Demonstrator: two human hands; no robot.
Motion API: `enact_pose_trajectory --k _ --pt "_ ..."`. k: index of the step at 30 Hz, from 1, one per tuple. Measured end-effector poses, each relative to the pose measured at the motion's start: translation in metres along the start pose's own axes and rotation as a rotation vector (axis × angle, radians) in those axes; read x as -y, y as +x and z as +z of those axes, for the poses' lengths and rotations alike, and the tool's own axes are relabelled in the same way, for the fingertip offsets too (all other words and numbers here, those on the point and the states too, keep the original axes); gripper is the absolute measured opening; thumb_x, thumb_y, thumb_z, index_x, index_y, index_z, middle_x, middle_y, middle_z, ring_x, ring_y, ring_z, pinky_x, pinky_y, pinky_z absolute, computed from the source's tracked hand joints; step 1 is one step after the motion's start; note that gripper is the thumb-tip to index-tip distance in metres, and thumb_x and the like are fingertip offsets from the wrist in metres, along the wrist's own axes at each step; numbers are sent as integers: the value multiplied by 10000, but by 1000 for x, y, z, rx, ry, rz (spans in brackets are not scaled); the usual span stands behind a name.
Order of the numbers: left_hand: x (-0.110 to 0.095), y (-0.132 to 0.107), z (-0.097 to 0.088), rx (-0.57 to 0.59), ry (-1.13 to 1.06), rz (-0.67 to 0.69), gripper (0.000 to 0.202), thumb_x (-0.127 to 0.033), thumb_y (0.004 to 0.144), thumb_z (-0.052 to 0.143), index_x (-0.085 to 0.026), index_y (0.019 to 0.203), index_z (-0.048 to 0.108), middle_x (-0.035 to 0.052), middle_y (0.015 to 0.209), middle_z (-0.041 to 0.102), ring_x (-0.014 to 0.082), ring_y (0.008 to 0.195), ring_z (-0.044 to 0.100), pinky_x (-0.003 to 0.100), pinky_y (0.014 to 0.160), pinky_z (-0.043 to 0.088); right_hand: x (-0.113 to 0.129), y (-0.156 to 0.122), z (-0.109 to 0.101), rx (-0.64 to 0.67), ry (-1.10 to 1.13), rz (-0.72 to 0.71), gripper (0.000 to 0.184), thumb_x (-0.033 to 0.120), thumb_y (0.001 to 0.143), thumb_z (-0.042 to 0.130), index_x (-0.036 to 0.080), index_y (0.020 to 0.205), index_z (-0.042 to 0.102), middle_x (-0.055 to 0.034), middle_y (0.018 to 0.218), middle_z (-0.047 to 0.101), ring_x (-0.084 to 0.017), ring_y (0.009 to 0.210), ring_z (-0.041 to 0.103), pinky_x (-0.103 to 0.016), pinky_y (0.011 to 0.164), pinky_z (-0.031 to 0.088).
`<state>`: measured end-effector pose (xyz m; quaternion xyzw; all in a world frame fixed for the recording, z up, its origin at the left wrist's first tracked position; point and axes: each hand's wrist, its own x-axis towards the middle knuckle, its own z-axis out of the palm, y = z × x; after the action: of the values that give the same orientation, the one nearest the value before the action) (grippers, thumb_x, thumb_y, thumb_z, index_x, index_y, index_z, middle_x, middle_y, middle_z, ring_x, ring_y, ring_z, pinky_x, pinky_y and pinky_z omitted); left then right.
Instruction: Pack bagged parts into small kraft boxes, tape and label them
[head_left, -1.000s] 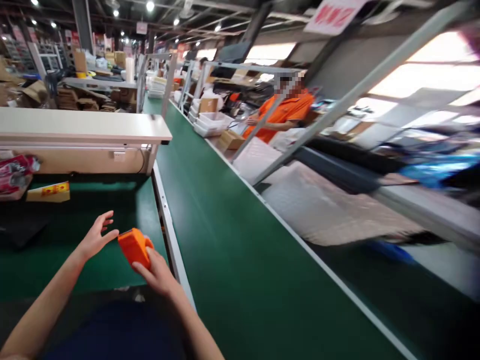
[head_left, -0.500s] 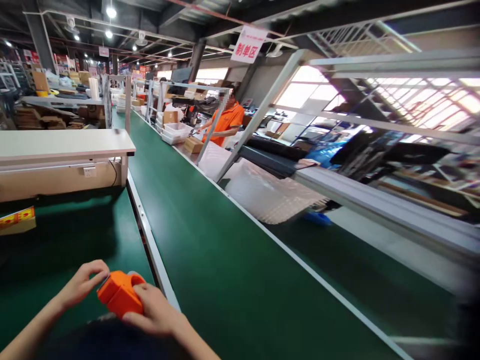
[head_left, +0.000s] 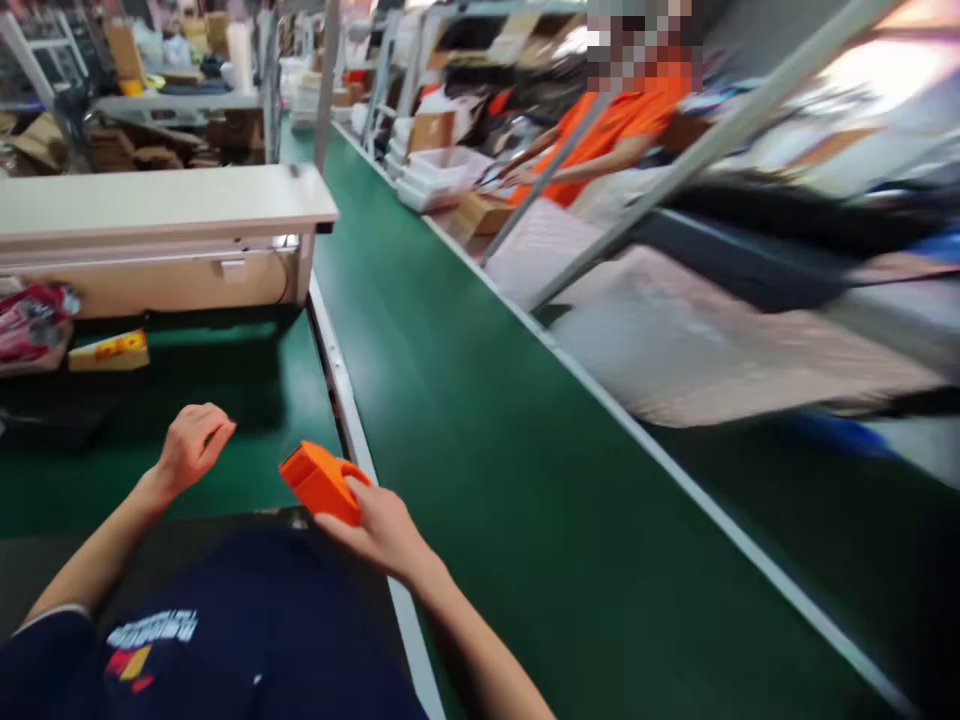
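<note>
My right hand [head_left: 384, 525] grips an orange tape dispenser [head_left: 322, 483] by its looped rear part, in front of my body near the rail. The dispenser's front end points up and to the left. To its left is my left hand [head_left: 196, 447], apart from it, with fingers curled in and thumb pressed close. Whatever those fingers may pinch is too small to make out. Under both hands lies a green work surface [head_left: 247, 475].
On my right runs a green conveyor belt [head_left: 465, 400] with metal edges. A white shelf [head_left: 165, 205] stands ahead-left, near a yellow-red box [head_left: 111, 350] and pink packages [head_left: 34, 325]. Beyond the belt are white wrapping sheets [head_left: 720, 340], a slanted post [head_left: 712, 150] and a person in orange [head_left: 630, 120].
My left hand has come away from the dispenser's front, leftward and up. The dispenser has risen in my right hand. My view has tilted down and turned, showing more of my dark shirt.
</note>
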<state>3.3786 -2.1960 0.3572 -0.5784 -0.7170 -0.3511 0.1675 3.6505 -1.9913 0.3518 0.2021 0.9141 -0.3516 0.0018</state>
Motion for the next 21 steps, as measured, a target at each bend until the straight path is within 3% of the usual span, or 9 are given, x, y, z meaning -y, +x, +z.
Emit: enact_pose_trajectory --k 5,9,14,16,18,21 --pt "-24 5 37 -3 38 -12 278 -224 1021 568 -210 750 634 13 767 726 146 710 655 324 786 477 -8 45 32 -99 -317 109 455 594 965 598 182 1139 684 -137 997 780 -279 848 752 -315 674 472" --pt "-51 1 63 -36 93 8 317 -212 1038 516 -210 733 604 17 727 689 151 667 615 332 741 462 -3 79 60 -138 -442 220 499 568 982 599 134 1217 674 -170 883 780 -332 888 762 -378 790 522" --pt "-82 0 57 -84 -173 121 255 -237 1022 526 -223 779 601 19 750 693 155 711 638 345 807 514 -30 108 66 -150 -286 373 374 455 942 657 121 1103 706 -227 961 785 -366 925 764 -464 839 550" --pt "-79 3 50 -111 -257 6 273 -258 1037 507 -223 782 598 22 754 684 156 720 634 336 774 518 -47 108 65 -146 -101 348 366 513 916 661 170 1036 714 -179 980 792 -339 920 762 -444 812 566" --pt "-63 -1 43 -145 -320 -231 321 -283 1050 488 -219 750 583 23 739 649 154 722 621 314 716 506 -60 104 68 -140 75 302 395 577 906 625 206 1015 710 -114 952 793 -290 867 760 -395 758 581" --pt "-30 -31 33 -220 -367 -599 298 -366 987 620 -209 734 605 12 752 626 142 708 608 290 683 511 -66 101 82 -139 363 250 470 647 846 629 204 991 690 -64 829 765 -247 719 733 -341 611 580"
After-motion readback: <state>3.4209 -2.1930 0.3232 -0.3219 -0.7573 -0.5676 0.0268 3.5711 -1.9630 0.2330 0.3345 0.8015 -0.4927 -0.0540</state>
